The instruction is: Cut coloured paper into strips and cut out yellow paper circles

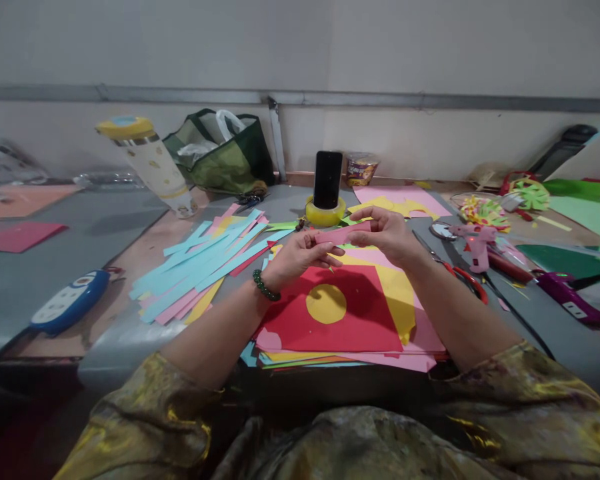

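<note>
A pink paper strip (341,233) is stretched between both hands, above the pile of coloured paper. My left hand (303,257), with a dark green bead bracelet at the wrist, pinches its left end. At the other end my right hand (387,233) grips it between thumb and fingers. Below them lies a red paper sheet (350,327) with a yellow paper circle (326,304) on it, on top of the stacked sheets. To the left, blue, pink and yellow paper strips (205,267) are fanned out in a heap.
A phone (327,179) stands in a yellow tape roll (325,212) at the back, beside a snack cup (361,169). Left are a tumbler (153,167), a green bag (225,153) and a blue power strip (70,303). Right are red-handled scissors (467,280) and a pink glue gun (475,243).
</note>
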